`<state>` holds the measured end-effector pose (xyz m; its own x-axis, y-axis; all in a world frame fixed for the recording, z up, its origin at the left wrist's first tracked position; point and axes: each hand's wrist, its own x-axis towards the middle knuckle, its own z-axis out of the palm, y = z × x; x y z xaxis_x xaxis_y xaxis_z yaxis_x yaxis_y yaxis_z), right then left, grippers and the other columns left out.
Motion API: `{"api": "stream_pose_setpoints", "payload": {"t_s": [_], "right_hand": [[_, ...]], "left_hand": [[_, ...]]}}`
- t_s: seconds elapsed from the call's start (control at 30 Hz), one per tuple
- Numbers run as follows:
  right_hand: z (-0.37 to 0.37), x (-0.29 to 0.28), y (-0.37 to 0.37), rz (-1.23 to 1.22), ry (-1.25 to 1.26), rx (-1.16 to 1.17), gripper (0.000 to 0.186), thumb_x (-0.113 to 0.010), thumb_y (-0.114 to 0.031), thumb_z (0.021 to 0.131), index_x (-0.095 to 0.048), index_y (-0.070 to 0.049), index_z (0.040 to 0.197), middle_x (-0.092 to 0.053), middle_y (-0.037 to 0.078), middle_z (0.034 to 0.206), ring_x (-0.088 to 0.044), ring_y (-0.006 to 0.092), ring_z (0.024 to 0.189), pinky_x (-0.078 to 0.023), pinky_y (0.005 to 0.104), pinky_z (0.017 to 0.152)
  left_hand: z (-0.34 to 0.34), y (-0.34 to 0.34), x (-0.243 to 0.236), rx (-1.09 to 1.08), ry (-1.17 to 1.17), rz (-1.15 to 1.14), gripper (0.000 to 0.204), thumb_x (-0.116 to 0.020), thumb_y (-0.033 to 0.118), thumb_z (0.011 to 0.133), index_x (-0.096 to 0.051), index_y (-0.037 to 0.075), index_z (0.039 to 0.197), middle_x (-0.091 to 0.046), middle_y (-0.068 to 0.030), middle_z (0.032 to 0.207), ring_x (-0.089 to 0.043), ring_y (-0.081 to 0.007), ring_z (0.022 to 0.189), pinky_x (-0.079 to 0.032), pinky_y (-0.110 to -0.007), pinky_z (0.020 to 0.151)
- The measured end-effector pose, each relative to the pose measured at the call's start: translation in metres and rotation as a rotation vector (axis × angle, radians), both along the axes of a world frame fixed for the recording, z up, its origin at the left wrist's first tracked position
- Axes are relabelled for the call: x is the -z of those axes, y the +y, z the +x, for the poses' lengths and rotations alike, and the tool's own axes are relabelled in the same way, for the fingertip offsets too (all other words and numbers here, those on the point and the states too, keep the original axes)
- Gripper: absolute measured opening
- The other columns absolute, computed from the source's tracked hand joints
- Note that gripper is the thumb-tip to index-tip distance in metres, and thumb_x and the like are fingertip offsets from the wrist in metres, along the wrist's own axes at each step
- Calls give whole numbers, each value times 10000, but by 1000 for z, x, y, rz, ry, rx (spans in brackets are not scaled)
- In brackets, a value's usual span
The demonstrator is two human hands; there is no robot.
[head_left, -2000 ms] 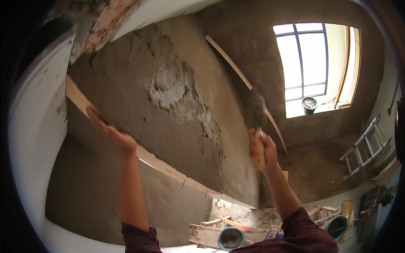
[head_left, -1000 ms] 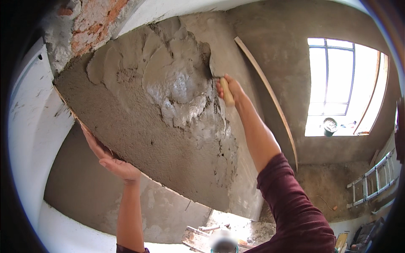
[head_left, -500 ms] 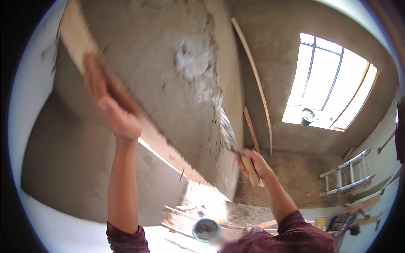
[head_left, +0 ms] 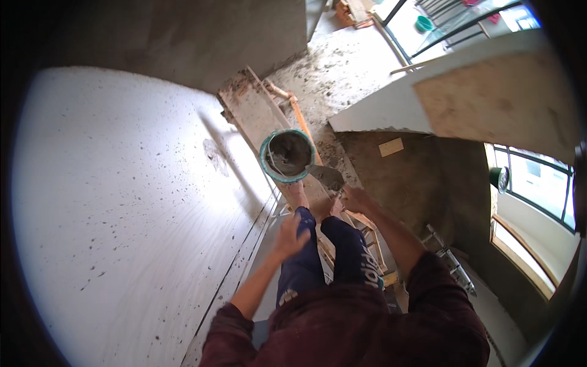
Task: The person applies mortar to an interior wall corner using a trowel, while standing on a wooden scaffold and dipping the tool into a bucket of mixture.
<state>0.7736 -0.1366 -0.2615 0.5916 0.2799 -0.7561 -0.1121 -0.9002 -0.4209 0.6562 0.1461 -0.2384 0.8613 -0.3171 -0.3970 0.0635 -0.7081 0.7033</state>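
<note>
My right hand (head_left: 359, 201) grips a trowel by its handle. The grey trowel blade (head_left: 328, 178) points left, with its tip close to the rim of a green bucket (head_left: 263, 160). Wet grey mortar (head_left: 291, 153) lies inside the bucket, which stands on a wooden plank (head_left: 249, 116) in front of my feet. My left hand (head_left: 290, 238) hangs in the air above my left leg, somewhat blurred, with its fingers apart and nothing in it.
Below the plank, a wooden frame (head_left: 371, 240) shows beside my legs. At left is a white, mortar-spattered surface (head_left: 140, 202). A pale ledge with a brown panel (head_left: 495, 101) juts in from the right. A metal ladder (head_left: 454, 263) lies lower right, near a window (head_left: 538, 177).
My view has swung from the plastered wall down to the bucket. My left hand has come off the long wooden board. The trowel has moved from the wall's edge to beside the bucket.
</note>
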Motion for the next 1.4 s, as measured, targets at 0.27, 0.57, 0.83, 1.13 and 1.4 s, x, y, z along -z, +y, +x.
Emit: {"api": "stream_pose_setpoints", "payload": {"t_s": [0.27,0.57,0.83,1.13,1.4], "right_hand": [[123,171,115,-247,-278,-319,173,-504,-108,869,-626,-24,958,-665,172,990,-663,290,926,-552,373,755],[78,258,157,-37,91,-10,274,-549,-55,778,-542,28,1039,-639,243,957,-630,379,938,-530,439,751],[59,298,175,166,257,406,236,-622,-81,709,-573,30,912,-634,231,759,-661,339,692,-518,396,560],[25,313,130,489,451,611,189,-625,-68,681,-535,-22,840,-525,81,617,-526,166,425,-393,336,353],[16,324,87,610,396,490,245,-612,-72,671,-566,-47,910,-484,40,517,-493,131,392,-375,307,342]], "left_hand": [[-87,-31,39,-35,486,300,595,-676,432,759,-555,133,1258,-358,-131,1434,-272,-369,1346,-263,-562,1050],[-84,-22,62,-154,520,227,473,-661,337,783,-593,104,1189,-428,-131,1388,-331,-326,1330,-236,-498,1087],[-66,-16,70,-105,553,187,483,-686,313,758,-597,125,1194,-431,-113,1397,-330,-318,1334,-244,-483,1089],[-72,-8,71,-76,541,171,459,-679,311,758,-615,105,1163,-450,-136,1374,-350,-342,1318,-248,-486,1086],[-65,-9,65,-37,436,203,433,-678,314,758,-631,94,1128,-470,-151,1351,-378,-361,1293,-278,-484,1059]]}}
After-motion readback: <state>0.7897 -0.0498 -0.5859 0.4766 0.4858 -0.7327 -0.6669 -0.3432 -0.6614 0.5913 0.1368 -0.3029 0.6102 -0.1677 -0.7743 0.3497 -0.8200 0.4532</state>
